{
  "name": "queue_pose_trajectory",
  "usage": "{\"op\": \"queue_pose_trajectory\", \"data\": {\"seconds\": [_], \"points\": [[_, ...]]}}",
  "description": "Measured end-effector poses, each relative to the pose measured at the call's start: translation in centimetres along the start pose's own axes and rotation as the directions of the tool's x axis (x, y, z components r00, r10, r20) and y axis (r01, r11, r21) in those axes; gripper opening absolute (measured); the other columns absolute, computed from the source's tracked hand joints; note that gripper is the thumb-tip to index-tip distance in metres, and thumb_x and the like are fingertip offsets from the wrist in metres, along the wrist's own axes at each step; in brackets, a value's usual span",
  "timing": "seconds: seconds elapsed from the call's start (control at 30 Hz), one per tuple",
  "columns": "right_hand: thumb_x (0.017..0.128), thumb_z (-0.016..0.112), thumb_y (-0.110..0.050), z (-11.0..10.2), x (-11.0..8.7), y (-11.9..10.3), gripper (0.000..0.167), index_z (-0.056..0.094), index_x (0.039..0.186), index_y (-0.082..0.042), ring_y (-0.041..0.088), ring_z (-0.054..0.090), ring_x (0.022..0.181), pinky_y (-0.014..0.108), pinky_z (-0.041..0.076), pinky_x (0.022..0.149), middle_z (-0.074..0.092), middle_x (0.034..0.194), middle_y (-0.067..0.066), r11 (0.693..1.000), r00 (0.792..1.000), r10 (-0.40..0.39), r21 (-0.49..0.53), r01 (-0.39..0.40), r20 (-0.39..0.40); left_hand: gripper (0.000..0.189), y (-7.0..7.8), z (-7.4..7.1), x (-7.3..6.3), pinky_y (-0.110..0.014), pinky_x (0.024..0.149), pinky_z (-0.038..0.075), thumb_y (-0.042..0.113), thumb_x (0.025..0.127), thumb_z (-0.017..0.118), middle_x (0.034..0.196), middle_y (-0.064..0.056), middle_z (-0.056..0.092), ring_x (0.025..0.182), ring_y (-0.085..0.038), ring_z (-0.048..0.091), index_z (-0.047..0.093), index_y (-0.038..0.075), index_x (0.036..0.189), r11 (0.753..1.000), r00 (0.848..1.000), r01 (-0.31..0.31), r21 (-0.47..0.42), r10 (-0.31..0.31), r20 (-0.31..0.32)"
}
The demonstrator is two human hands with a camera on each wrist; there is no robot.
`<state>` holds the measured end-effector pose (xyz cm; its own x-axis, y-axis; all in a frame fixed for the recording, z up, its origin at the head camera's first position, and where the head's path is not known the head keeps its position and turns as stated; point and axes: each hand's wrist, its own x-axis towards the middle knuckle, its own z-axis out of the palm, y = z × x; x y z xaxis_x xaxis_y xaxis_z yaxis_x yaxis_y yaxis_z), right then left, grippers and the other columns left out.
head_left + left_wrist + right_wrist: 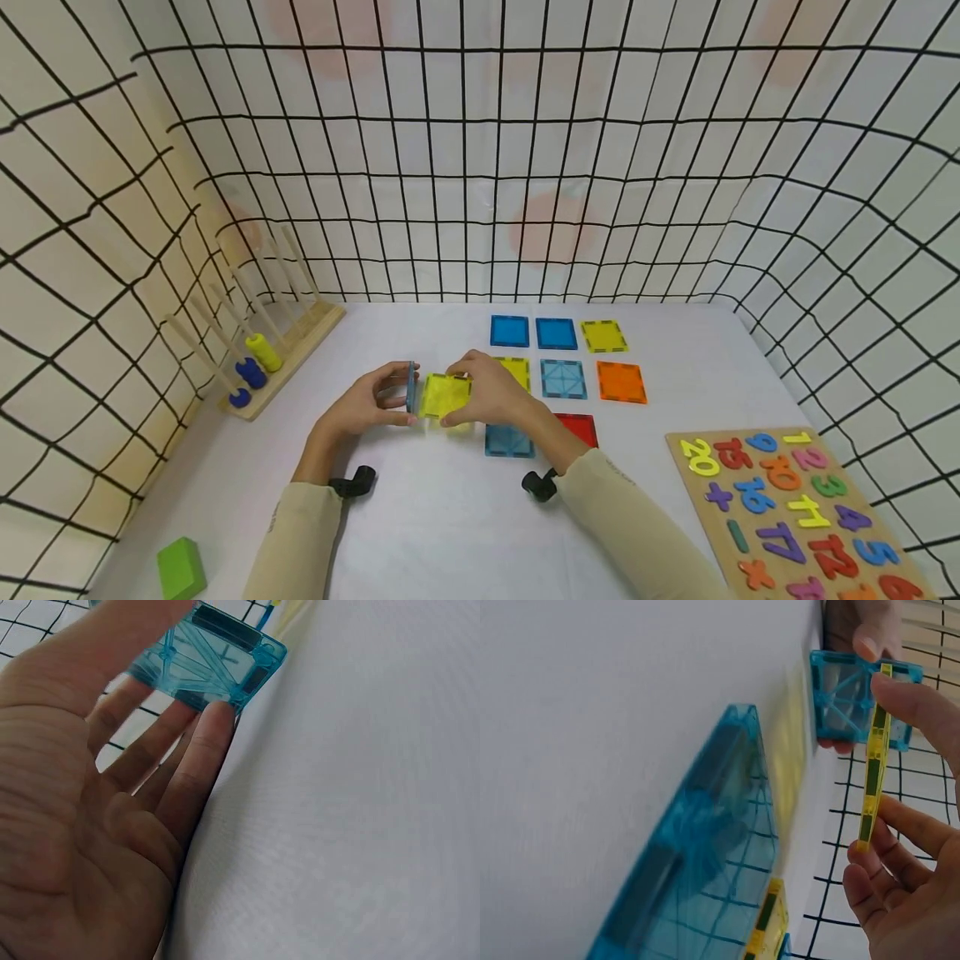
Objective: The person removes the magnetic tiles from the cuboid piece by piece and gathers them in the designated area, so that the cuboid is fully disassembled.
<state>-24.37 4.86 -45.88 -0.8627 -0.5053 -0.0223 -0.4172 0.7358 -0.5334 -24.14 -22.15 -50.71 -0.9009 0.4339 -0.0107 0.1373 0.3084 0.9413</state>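
Note:
My left hand (367, 402) holds a clear light-blue square magnetic tile (214, 656) on edge, between thumb and fingers. Opposite it, my right hand (491, 393) pinches a clear yellow square magnetic tile (875, 769) by its edges. In the head view the yellow tile's left edge is close to the light-blue tile; the right wrist view shows them overlapping, and I cannot tell whether they touch. Right of the hands lie a light-blue tile (508, 442), a red tile (579, 428) and a yellow tile (517, 369), each partly hidden by my right hand or arm.
Farther back lie two blue tiles (510, 331), a yellow tile (604, 336), another light-blue tile (563, 380) and an orange tile (622, 382). A wooden peg stand (288, 354) is at left, a green block (181, 568) front left, a number board (693, 483) front right. Black grid surrounds the table.

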Motion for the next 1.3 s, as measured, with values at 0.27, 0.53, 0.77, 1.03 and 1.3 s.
{"op": "queue_pose_trajectory", "data": {"seconds": [0.27,0.53,0.77,1.03,1.3], "points": [[0.071,0.090,-0.048,-2.6,-2.8,1.2,0.073,0.067,0.135,-0.022,0.022,0.053,0.117,0.045,0.053,0.101,0.062,0.132,-0.001,0.999,0.999,0.002,0.042,0.000,-0.048,0.094,-0.1,0.2,0.1,-0.028,0.105,0.053,0.013,0.072,0.095,0.157,-0.010,0.050,0.147,-0.033,0.044,0.045,0.012,0.151,1.000,1.000,0.020,-0.007,-0.020,0.005],[0.073,0.089,-0.048,-5.2,-6.7,3.6,0.075,0.063,0.139,-0.024,0.025,0.051,0.125,0.055,0.054,0.101,0.058,0.140,0.000,0.998,0.998,0.011,0.059,-0.008,-0.057,0.096,-0.3,0.2,0.1,-0.026,0.105,0.052,0.010,0.072,0.095,0.156,-0.011,0.050,0.147,-0.033,0.043,0.042,0.008,0.152,1.000,1.000,0.012,-0.025,-0.011,0.018],[0.072,0.090,-0.050,-7.3,-9.6,6.2,0.075,0.063,0.139,-0.028,0.026,0.052,0.127,0.054,0.056,0.099,0.057,0.142,0.000,0.998,0.994,0.046,0.052,-0.040,-0.103,0.091,-0.1,0.1,-0.1,-0.025,0.106,0.051,0.009,0.071,0.095,0.155,-0.010,0.051,0.148,-0.032,0.042,0.047,0.010,0.149,0.999,1.000,0.026,-0.037,-0.025,0.017],[0.074,0.088,-0.049,-9.0,-12.8,9.2,0.073,0.063,0.138,-0.026,0.037,0.052,0.128,0.063,0.053,0.099,0.056,0.142,0.007,0.992,0.985,0.124,0.006,-0.125,-0.123,0.090,0.0,0.1,0.0,-0.024,0.106,0.051,0.011,0.072,0.095,0.154,-0.009,0.051,0.147,-0.031,0.043,0.049,0.010,0.149,0.999,0.999,0.025,-0.029,-0.024,0.023],[0.074,0.089,-0.048,-9.4,-15.1,12.4,0.079,0.060,0.141,-0.019,0.042,0.046,0.136,0.070,0.049,0.101,0.052,0.151,0.017,0.982,0.979,0.177,-0.046,-0.182,-0.098,0.090,-0.1,0.1,-0.2,-0.026,0.105,0.053,0.012,0.072,0.095,0.155,-0.009,0.051,0.147,-0.033,0.044,0.048,0.011,0.149,0.999,0.999,0.039,-0.025,-0.039,0.011]]}}
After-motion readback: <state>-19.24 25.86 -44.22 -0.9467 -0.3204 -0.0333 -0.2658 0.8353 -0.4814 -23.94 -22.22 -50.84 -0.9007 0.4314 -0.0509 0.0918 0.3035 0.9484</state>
